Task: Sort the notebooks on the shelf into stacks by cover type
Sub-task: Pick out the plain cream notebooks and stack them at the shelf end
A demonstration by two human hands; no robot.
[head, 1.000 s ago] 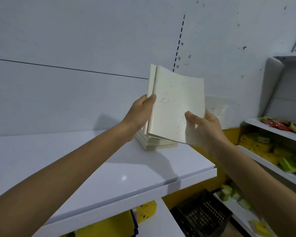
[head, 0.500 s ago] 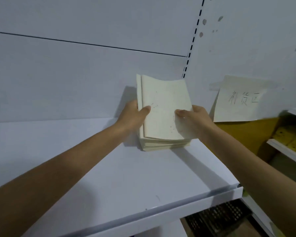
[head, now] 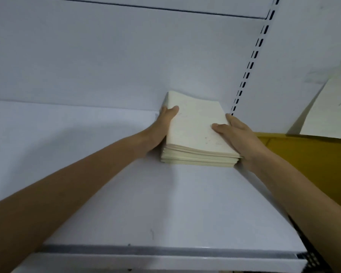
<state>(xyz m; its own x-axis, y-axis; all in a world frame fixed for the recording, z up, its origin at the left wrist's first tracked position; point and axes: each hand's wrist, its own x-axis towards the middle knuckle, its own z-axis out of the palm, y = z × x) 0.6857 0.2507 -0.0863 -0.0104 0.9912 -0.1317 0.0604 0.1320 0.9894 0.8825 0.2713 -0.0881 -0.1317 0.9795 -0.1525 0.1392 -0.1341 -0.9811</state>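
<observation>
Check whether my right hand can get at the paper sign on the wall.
Probably yes: the right hand grips the notebook stack, and the paper sign hangs to its right with nothing visible between them.

One head-worn camera looked forward and down from behind and above the left hand (head: 161, 125) and right hand (head: 238, 134), along both forearms, which entered at the bottom corners. It sat close — the hands met just above mid-frame, gripping the stack of notebooks (head: 195, 125) between them. The shelf (head: 165, 203) showed its front edge nearer than the hands — the back panel (head: 106, 56) filled the view beyond them, the slotted upright (head: 254, 55) leaning above the right hand.
</observation>
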